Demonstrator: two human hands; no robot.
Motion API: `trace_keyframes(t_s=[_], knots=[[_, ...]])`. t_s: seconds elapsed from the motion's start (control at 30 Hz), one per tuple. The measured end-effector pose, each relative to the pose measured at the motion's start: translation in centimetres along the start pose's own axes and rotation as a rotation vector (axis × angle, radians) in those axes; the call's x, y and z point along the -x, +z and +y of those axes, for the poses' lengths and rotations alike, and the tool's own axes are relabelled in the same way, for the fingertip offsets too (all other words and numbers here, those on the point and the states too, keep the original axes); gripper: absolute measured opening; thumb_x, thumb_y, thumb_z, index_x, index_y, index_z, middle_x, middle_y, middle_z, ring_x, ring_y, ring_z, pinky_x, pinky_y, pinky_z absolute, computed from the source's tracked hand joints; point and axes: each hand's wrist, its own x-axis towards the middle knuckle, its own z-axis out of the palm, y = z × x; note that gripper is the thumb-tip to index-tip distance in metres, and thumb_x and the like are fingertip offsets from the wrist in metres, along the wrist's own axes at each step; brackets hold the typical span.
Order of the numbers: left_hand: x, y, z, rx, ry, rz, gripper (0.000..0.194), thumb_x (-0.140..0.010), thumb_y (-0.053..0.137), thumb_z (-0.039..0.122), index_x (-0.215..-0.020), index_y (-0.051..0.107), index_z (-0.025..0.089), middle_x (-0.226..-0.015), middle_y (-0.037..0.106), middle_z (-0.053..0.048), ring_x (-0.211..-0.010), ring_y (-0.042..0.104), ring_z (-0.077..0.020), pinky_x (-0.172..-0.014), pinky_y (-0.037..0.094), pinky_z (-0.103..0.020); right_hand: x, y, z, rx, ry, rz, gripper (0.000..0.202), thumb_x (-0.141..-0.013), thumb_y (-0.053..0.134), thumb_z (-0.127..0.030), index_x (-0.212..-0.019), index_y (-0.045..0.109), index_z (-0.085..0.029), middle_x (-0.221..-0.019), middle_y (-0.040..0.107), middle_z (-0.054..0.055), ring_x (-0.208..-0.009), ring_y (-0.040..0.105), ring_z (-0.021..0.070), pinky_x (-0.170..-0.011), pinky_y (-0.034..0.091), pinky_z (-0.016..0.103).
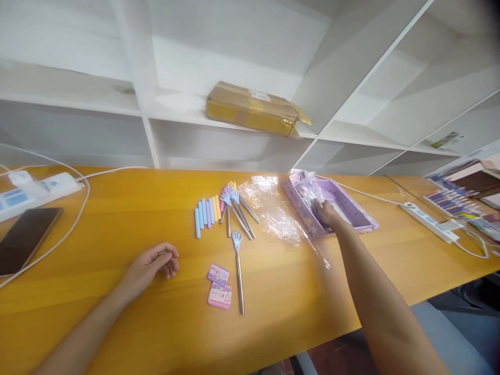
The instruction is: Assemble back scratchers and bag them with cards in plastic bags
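Observation:
My right hand (328, 212) reaches into a purple tray (357, 211), its fingers closed on a clear plastic bag (308, 190) at the left side. My left hand (162, 259) rests over the table with curled fingers and nothing visible in it. Between the hands, a metal stick with a blue hand-shaped end (239, 276) lies beside two small pink and purple cards (219, 295). Several similar sticks (240, 216) are bunched behind it, next to a row of pastel tubes (205, 212). Crumpled clear wrappers (281, 224) lie left of the tray.
A dark phone (27, 239) and a white power strip (50, 190) with cables are at the left. Another power strip (429, 223) and many pens (455, 200) are at the right. A taped brown package (250, 109) sits on the white shelf behind the table.

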Motion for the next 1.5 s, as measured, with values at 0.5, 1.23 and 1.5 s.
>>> trace_keyframes(t_s=[0.5, 1.23, 1.5], knots=[[0.0, -0.2, -0.8, -0.070, 0.028, -0.035, 0.038, -0.102, 0.059, 0.058, -0.100, 0.065, 0.020, -0.086, 0.075, -0.004, -0.074, 0.070, -0.0186, -0.070, 0.053, -0.032, 4.0, -1.4, -7.5, -0.288, -0.290, 0.522, 0.040, -0.095, 0.047, -0.026, -0.127, 0.066, -0.013, -0.131, 0.065, 0.021, -0.130, 0.054, 0.0354, -0.113, 0.041, 0.052], [0.3, 0.1, -0.4, -0.134, 0.088, 0.042, 0.028, -0.100, 0.059, 0.048, -0.095, 0.067, 0.022, -0.078, 0.070, -0.002, -0.077, 0.066, -0.0205, -0.078, 0.052, -0.034, 13.7, 1.8, -17.6, -0.115, -0.632, -0.045, 0.037, -0.107, 0.041, -0.038, -0.089, 0.068, -0.021, -0.097, 0.073, 0.012, -0.095, 0.064, 0.0245, -0.082, 0.043, 0.032], [0.4, 0.4, 0.3, -0.823, 0.311, 0.208, 0.024, -0.102, 0.054, 0.040, -0.110, 0.072, 0.026, -0.114, 0.073, -0.009, -0.106, 0.068, -0.0284, -0.097, 0.053, -0.041, 19.8, -1.5, -19.6, 0.098, -0.551, -0.328, 0.057, -0.103, 0.051, -0.056, -0.064, 0.070, -0.020, -0.065, 0.066, 0.014, -0.068, 0.068, 0.0270, -0.066, 0.041, 0.035]])
